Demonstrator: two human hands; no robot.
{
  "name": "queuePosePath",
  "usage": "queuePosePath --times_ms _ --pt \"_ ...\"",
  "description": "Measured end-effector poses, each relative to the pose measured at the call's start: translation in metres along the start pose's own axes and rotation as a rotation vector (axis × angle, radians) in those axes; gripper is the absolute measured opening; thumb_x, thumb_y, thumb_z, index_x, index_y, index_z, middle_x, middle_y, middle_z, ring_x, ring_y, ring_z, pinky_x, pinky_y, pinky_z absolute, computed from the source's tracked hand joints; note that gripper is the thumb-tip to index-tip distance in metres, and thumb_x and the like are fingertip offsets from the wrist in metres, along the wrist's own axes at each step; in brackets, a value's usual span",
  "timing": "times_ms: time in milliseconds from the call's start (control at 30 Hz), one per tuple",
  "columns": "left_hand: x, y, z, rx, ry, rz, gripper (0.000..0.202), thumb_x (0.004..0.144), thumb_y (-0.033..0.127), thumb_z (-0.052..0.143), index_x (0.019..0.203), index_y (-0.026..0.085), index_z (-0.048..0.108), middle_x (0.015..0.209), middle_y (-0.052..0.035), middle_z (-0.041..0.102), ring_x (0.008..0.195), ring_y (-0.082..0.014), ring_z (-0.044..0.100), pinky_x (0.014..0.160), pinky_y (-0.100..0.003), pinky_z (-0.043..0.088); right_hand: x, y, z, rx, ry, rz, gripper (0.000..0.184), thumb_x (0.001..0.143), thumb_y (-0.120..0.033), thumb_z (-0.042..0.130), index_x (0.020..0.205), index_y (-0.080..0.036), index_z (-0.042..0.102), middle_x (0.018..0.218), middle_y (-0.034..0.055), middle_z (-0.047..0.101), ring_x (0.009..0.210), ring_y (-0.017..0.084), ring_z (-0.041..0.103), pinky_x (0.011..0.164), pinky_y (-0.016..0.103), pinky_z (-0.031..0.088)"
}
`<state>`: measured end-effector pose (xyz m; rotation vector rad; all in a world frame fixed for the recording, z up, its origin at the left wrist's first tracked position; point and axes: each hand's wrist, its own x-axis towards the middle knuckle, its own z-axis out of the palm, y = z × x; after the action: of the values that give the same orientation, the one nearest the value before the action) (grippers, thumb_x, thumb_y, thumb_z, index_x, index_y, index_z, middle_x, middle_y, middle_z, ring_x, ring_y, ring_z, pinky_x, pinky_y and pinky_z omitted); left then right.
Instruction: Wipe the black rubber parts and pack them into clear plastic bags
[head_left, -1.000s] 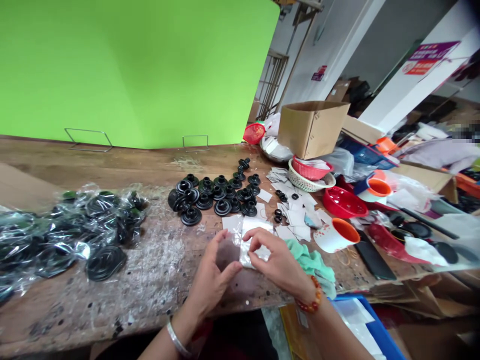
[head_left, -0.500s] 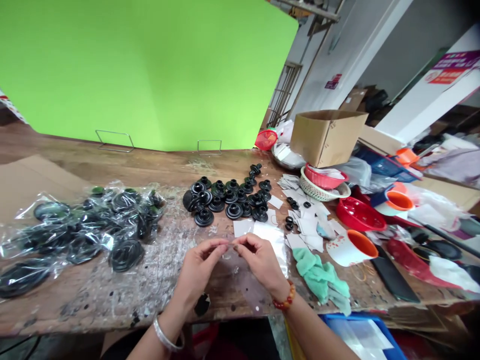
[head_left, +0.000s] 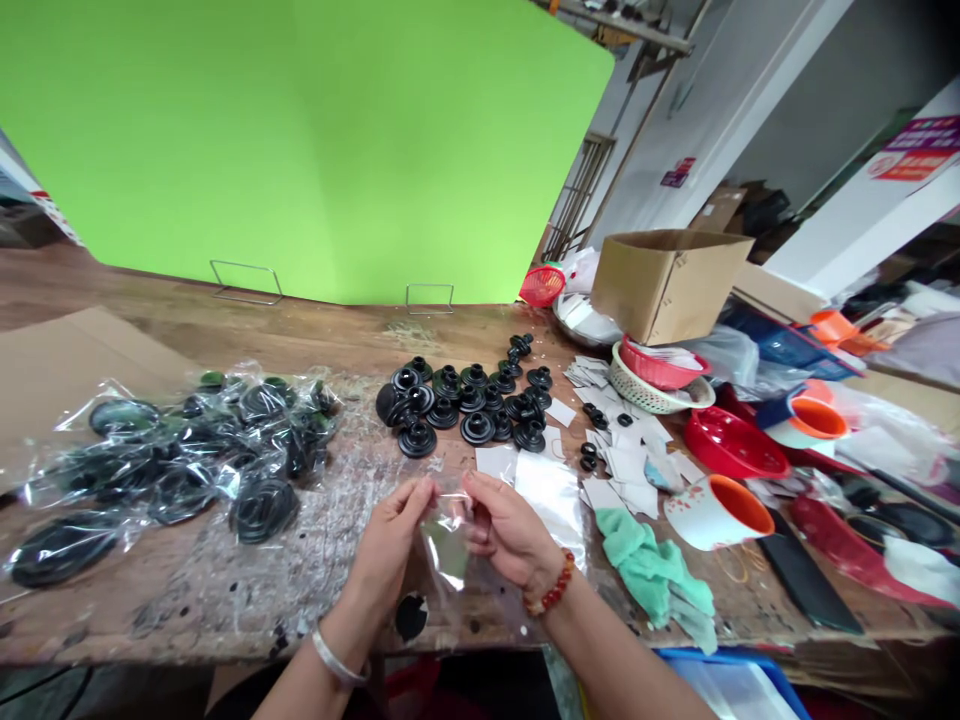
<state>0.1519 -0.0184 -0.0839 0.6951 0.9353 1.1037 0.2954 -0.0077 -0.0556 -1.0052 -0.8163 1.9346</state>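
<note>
A clear plastic bag (head_left: 448, 560) hangs between my hands over the front of the workbench. My left hand (head_left: 394, 535) pinches its upper left edge between thumb and fingers. On the other side, my right hand (head_left: 510, 525) grips the upper right edge with curled fingers. Just beyond my hands stand several black round flanged parts (head_left: 478, 427) in a cluster. White sheets or flat bags (head_left: 551, 490) lie beside my right hand. To the left, black parts packed in clear bags (head_left: 262, 510) form a pile.
A green cloth (head_left: 652, 570), a white cup with an orange inside (head_left: 709, 512) and a black flat object (head_left: 810, 570) lie on the right. Behind them are white cards (head_left: 630, 460), baskets (head_left: 652, 390) and a cardboard box (head_left: 667, 285). A green board (head_left: 315, 150) stands at the back.
The clear bag now hangs visibly spread between my hands, where before only my fingertips met over thin plastic. My right hand has turned, its fingers curling more. The view has shifted slightly left.
</note>
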Motion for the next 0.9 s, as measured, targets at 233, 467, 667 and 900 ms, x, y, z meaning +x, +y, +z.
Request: queuePosePath --times_ms 233,467,667,900 --pt "0.000 0.015 -0.024 -0.399 -0.256 -0.124 0.029 0.079 0.037 0.065 0.064 0.017 0.050 0.063 0.0041 0.044 0.053 -0.0076 0.037 0.050 -0.018 0.032 0.028 0.003 -0.008 -0.261 0.003 0.033 0.058 0.082 -0.064 0.044 0.047 -0.020 0.032 0.039 -0.0058 0.037 0.034 0.006 0.030 0.036 0.020 0.021" --pt "0.005 0.020 -0.032 0.375 -0.009 0.047 0.026 0.079 0.039 0.062 0.069 0.017 0.056 0.056 0.0065 0.040 0.051 -0.0077 0.033 0.049 -0.019 0.026 0.101 -0.003 -0.014 -0.918 0.327 -0.467 0.022 0.069 -0.024 0.062 0.090 -0.017 0.062 0.088 0.0044 0.064 0.067 0.013 0.055 0.067 0.028 0.045" --pt "0.001 0.024 -0.034 0.644 -0.100 0.166 0.018 0.078 0.035 0.062 0.081 0.018 0.068 0.071 -0.0008 0.063 0.067 -0.0150 0.054 0.064 -0.024 0.039 0.123 0.008 -0.003 -1.069 0.325 -0.576 0.019 0.065 -0.019 0.060 0.083 -0.018 0.060 0.082 0.0016 0.060 0.072 0.015 0.051 0.071 0.028 0.041" --pt "-0.002 0.024 -0.034 0.945 -0.039 0.333 0.011 0.077 0.024 0.062 0.079 0.023 0.073 0.079 -0.0019 0.069 0.075 -0.0183 0.062 0.071 -0.028 0.044 0.084 -0.006 -0.009 -0.997 0.446 -0.512 0.014 0.064 -0.025 0.061 0.070 -0.020 0.050 0.061 -0.0052 0.049 0.056 0.012 0.044 0.055 0.025 0.036"
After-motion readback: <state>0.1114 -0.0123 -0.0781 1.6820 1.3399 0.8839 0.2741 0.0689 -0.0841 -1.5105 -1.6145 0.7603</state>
